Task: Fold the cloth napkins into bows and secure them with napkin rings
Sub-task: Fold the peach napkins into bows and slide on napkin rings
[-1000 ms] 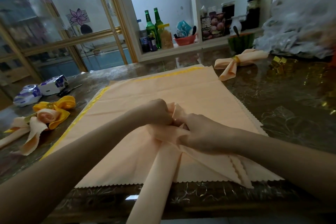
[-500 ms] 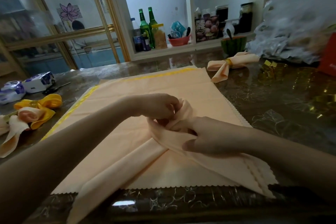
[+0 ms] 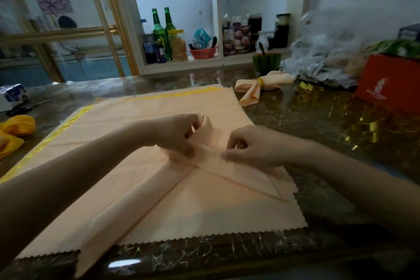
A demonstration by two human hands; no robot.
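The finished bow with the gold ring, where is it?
The finished bow lies at the back right of the table, just before the watermelon bowl.

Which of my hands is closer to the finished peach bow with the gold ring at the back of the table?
Right. The right hand lies below and slightly left of the finished peach bow; the left hand sits farther left. Both pinch the folded napkin.

Peach napkin strip (image 3: 227,166) crossed into a loop atop flat napkins (image 3: 204,207).
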